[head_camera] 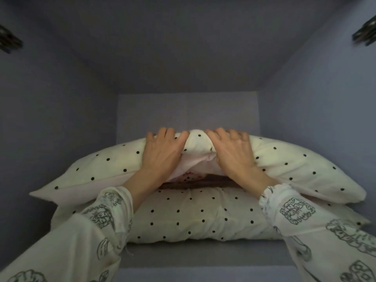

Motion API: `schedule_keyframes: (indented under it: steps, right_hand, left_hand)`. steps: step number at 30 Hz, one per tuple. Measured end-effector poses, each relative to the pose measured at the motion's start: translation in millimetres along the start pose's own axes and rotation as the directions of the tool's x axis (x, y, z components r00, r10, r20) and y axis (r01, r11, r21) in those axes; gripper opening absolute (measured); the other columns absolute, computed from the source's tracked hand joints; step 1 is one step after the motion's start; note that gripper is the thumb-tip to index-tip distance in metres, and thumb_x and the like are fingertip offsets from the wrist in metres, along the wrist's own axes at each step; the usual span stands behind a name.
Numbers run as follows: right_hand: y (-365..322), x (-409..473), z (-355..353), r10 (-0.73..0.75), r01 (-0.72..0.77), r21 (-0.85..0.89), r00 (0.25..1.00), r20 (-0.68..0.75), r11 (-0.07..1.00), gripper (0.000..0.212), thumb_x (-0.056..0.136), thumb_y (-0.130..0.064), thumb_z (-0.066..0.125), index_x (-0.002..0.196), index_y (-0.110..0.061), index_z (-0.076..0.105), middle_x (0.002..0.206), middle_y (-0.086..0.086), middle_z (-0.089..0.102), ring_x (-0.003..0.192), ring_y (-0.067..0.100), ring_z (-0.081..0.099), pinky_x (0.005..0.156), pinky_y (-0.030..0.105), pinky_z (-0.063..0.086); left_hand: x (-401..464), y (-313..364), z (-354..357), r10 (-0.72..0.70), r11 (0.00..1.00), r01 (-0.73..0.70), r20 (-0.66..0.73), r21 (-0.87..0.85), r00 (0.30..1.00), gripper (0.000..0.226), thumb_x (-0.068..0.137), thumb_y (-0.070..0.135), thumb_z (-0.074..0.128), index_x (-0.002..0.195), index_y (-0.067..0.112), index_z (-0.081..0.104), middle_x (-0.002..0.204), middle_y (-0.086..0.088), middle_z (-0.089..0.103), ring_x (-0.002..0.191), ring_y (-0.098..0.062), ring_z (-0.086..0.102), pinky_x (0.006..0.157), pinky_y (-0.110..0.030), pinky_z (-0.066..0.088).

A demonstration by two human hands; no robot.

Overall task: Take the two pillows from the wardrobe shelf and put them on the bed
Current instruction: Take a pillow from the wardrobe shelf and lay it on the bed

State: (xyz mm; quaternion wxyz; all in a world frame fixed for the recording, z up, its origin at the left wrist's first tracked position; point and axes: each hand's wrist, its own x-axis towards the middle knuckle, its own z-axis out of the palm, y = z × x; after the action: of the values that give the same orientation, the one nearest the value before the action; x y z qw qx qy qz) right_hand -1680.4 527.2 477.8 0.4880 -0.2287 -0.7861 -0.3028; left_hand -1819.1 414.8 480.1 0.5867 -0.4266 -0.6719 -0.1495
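Two cream pillows with black dots lie stacked inside the grey wardrobe compartment. The upper pillow (289, 159) is bent upward in its middle, its ends drooping left and right. My left hand (162, 151) and my right hand (232, 153) grip its raised middle side by side, fingers curled over the far edge. The lower pillow (193, 216) lies flat on the wardrobe shelf (203, 255) under my forearms. A dark gap with a bit of red-patterned fabric shows between the two pillows. The bed is out of view.
Grey side walls (50, 119) close in on the left and right, with a back panel (187, 112) behind the pillows and a ceiling panel above. Dark hinges (9, 40) sit at the upper left and upper right edges.
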Motion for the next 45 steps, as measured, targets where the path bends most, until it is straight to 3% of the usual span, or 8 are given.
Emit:
schedule_keyframes:
  steps: [11, 22, 27, 30, 35, 38, 41, 45]
  right_hand:
    - [3, -39, -105, -0.023, 0.019, -0.026, 0.986, -0.168, 0.999, 0.050, 0.083, -0.008, 0.048, 0.131, -0.020, 0.044, 0.123, 0.007, 0.055, 0.108, 0.034, 0.052, 0.090, 0.047, 0.035]
    - [-33, -106, -185, 0.012, -0.018, -0.040, 0.990, -0.142, 0.999, 0.052, 0.077, -0.014, 0.035, 0.126, -0.017, 0.052, 0.116, 0.007, 0.061, 0.099, 0.033, 0.057, 0.082, 0.046, 0.039]
    - [-48, -146, -188, -0.039, 0.030, -0.046, 0.974, -0.224, 0.999, 0.053, 0.060, 0.004, 0.063, 0.110, -0.012, 0.062, 0.105, 0.009, 0.066, 0.093, 0.033, 0.063, 0.079, 0.045, 0.048]
    - [-48, -175, -181, -0.062, 0.058, -0.023, 0.973, -0.223, 0.998, 0.053, 0.058, 0.006, 0.069, 0.108, -0.011, 0.064, 0.106, 0.011, 0.067, 0.097, 0.034, 0.063, 0.083, 0.046, 0.048]
    - [-41, -229, -161, -0.121, 0.119, -0.029, 0.992, -0.048, 0.992, 0.062, 0.057, 0.001, 0.076, 0.116, -0.013, 0.063, 0.128, 0.017, 0.058, 0.113, 0.038, 0.057, 0.095, 0.059, 0.040]
    - [-43, -253, -146, -0.126, 0.129, -0.055, 0.990, 0.064, 0.990, 0.071, 0.061, -0.002, 0.074, 0.128, -0.019, 0.056, 0.137, 0.015, 0.051, 0.120, 0.038, 0.053, 0.097, 0.066, 0.035]
    - [-39, -269, -129, -0.179, 0.191, -0.064, 0.970, 0.162, 0.979, 0.083, 0.058, 0.000, 0.070, 0.135, -0.024, 0.049, 0.140, 0.013, 0.049, 0.124, 0.039, 0.050, 0.095, 0.069, 0.035]
    - [-26, -283, -102, -0.242, 0.268, -0.070, 0.937, 0.252, 0.961, 0.099, 0.049, 0.005, 0.069, 0.138, -0.027, 0.043, 0.143, 0.012, 0.046, 0.129, 0.039, 0.044, 0.094, 0.071, 0.034]
  left_hand:
    - [-26, 19, -114, -0.004, 0.998, 0.011, -0.116, 0.062, 0.993, 0.049, 0.075, 0.009, 0.065, 0.122, 0.015, 0.050, 0.100, -0.017, 0.060, 0.090, -0.036, 0.054, 0.073, -0.046, 0.040]
    - [-88, 15, -195, 0.102, 0.994, -0.100, -0.100, 0.033, 0.990, 0.037, 0.077, 0.005, 0.058, 0.114, 0.011, 0.055, 0.091, -0.017, 0.061, 0.081, -0.035, 0.055, 0.065, -0.044, 0.040]
    - [-131, 18, -209, 0.116, 0.992, -0.118, -0.050, -0.035, 0.992, 0.039, 0.071, 0.001, 0.060, 0.108, 0.012, 0.058, 0.092, -0.015, 0.061, 0.080, -0.033, 0.056, 0.066, -0.042, 0.041]
    - [-150, 19, -209, 0.186, 0.980, -0.184, 0.013, -0.079, 0.982, 0.046, 0.068, 0.014, 0.069, 0.112, 0.012, 0.058, 0.095, -0.014, 0.060, 0.081, -0.032, 0.057, 0.067, -0.042, 0.043]
    - [-181, 28, -201, 0.404, 0.915, -0.390, 0.234, -0.104, 0.885, 0.065, 0.074, 0.052, 0.057, 0.126, 0.015, 0.041, 0.120, -0.012, 0.051, 0.097, -0.029, 0.052, 0.076, -0.042, 0.043]
    - [-198, 39, -190, 0.484, 0.867, -0.486, 0.422, -0.112, 0.766, 0.086, 0.075, 0.067, 0.051, 0.139, 0.019, 0.019, 0.148, -0.012, 0.027, 0.122, -0.029, 0.039, 0.094, -0.046, 0.039]
    - [-205, 45, -173, 0.506, 0.856, -0.463, 0.550, -0.228, 0.664, 0.085, 0.081, 0.069, 0.039, 0.146, 0.030, -0.001, 0.158, -0.004, 0.002, 0.142, -0.026, 0.011, 0.112, -0.053, 0.020]
    - [-202, 50, -143, 0.442, 0.895, -0.347, 0.671, -0.281, 0.595, 0.065, 0.091, 0.061, 0.019, 0.145, 0.040, -0.011, 0.158, 0.005, -0.016, 0.146, -0.021, -0.012, 0.115, -0.058, 0.004]
